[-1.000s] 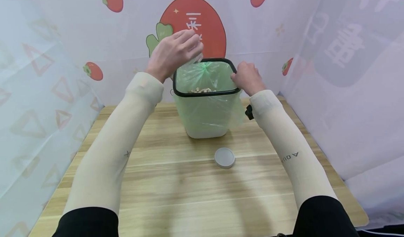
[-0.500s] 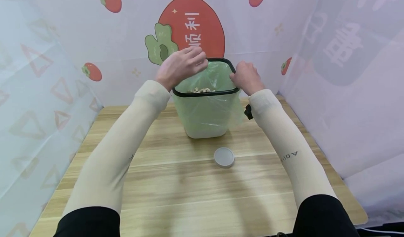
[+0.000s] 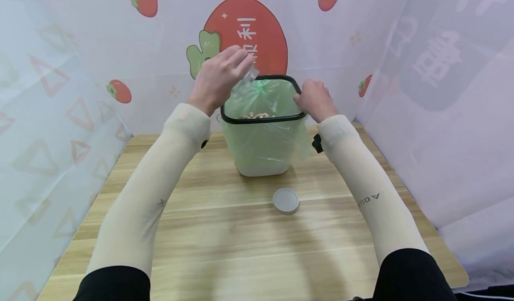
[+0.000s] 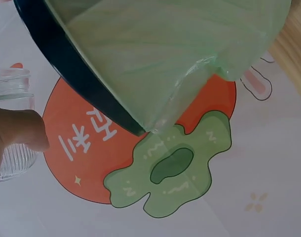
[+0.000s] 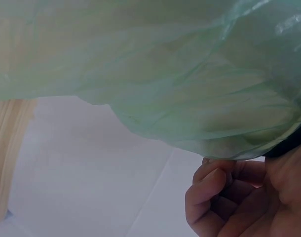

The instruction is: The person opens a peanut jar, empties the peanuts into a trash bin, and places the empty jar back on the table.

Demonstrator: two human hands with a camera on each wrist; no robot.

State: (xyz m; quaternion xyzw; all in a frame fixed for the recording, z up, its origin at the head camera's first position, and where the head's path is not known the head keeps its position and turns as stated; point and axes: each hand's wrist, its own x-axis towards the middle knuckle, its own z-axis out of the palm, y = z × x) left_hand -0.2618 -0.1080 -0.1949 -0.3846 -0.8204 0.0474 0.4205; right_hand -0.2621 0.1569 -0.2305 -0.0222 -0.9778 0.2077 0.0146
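Observation:
My left hand [image 3: 221, 77] grips a clear ribbed jar [image 3: 250, 76] above the back left of a trash bin [image 3: 263, 120] with a black rim. The jar is tilted with its mouth toward the bin; in the left wrist view the jar [image 4: 16, 160] shows nothing inside its visible part. A thin green bag [image 3: 257, 140] lines the bin and hangs over its outside. Small pale pieces [image 3: 257, 115] lie inside the liner. At the bin's right side my right hand [image 3: 316, 98] holds the rim, fingers curled in the right wrist view.
A round grey lid [image 3: 286, 200] lies flat on the wooden table [image 3: 241, 247] in front of the bin. Printed cloth [image 3: 160, 51] hangs behind the table and on both sides.
My left hand dips right and down toward the bin, then comes back up and left with the jar. The right hand and the bin stay in place.

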